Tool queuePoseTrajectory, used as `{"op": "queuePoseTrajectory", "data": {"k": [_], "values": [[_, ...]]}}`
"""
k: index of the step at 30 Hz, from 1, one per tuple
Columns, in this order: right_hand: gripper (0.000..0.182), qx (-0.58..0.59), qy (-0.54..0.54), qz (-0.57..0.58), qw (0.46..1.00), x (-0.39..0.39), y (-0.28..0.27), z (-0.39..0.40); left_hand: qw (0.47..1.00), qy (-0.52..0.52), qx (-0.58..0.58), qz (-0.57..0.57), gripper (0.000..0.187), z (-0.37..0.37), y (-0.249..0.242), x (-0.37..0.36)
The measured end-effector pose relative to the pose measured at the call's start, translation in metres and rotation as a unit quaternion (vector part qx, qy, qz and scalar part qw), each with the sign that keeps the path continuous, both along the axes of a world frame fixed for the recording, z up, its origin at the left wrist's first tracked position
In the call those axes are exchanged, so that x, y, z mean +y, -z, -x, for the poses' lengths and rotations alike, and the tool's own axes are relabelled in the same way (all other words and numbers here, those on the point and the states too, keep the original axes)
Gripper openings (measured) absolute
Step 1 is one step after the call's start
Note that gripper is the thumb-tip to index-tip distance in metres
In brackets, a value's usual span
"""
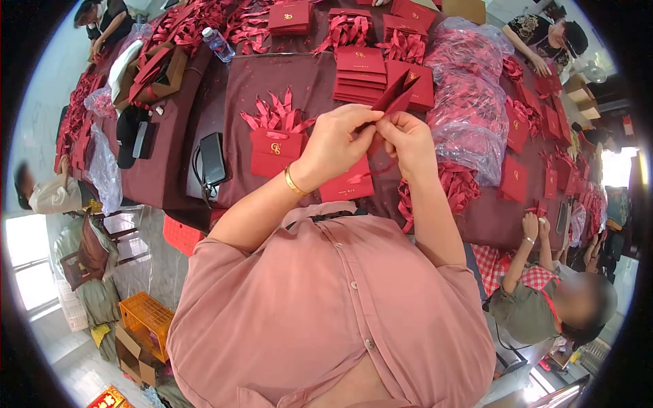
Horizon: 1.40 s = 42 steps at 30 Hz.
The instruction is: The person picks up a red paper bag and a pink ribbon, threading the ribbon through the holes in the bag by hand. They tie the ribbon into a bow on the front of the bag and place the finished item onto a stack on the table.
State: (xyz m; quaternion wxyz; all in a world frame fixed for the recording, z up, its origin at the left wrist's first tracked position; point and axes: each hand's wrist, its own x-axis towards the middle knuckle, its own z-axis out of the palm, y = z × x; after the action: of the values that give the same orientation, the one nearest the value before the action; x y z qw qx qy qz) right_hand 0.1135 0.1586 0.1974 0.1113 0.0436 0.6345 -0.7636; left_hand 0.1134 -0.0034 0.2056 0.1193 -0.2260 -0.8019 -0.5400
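Note:
Both of my hands meet over the table at a red paper gift bag, its top edges spread a little apart. My left hand pinches it from the left, with a gold bracelet at the wrist. From the right, my right hand pinches close beside it, thumb and finger together. A thin red ribbon seems to hang under the fingers, partly hidden. Below lies another red bag. To the left is a red bag with a gold logo and ribbons at its top. Stacked red bags lie just behind my hands.
Clear plastic sacks of red ribbons stand at the right. A black phone or wallet with a strap lies left, with a water bottle behind. A cardboard box holds more bags. Several other people work around the table.

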Motion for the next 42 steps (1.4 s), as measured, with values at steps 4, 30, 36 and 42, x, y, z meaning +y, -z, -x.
{"op": "queuePoseTrajectory", "data": {"k": [4,30,36,42], "values": [[0.011,0.027,-0.019,0.005,0.999,0.001,-0.004,-0.004,0.992,-0.046,-0.117,-0.013,0.021,0.015,0.000,-0.017],[0.015,0.101,0.125,0.337,0.928,0.154,0.031,-0.005,0.904,-0.051,-0.311,-0.288,0.019,0.032,0.018,-0.079],[0.016,0.073,0.200,0.363,0.907,0.159,0.034,-0.001,0.898,-0.046,-0.321,-0.297,0.018,0.026,0.016,-0.076],[0.016,0.154,0.178,0.241,0.942,0.109,0.023,0.007,0.902,-0.029,-0.333,-0.272,0.021,0.019,0.014,-0.055]]}}
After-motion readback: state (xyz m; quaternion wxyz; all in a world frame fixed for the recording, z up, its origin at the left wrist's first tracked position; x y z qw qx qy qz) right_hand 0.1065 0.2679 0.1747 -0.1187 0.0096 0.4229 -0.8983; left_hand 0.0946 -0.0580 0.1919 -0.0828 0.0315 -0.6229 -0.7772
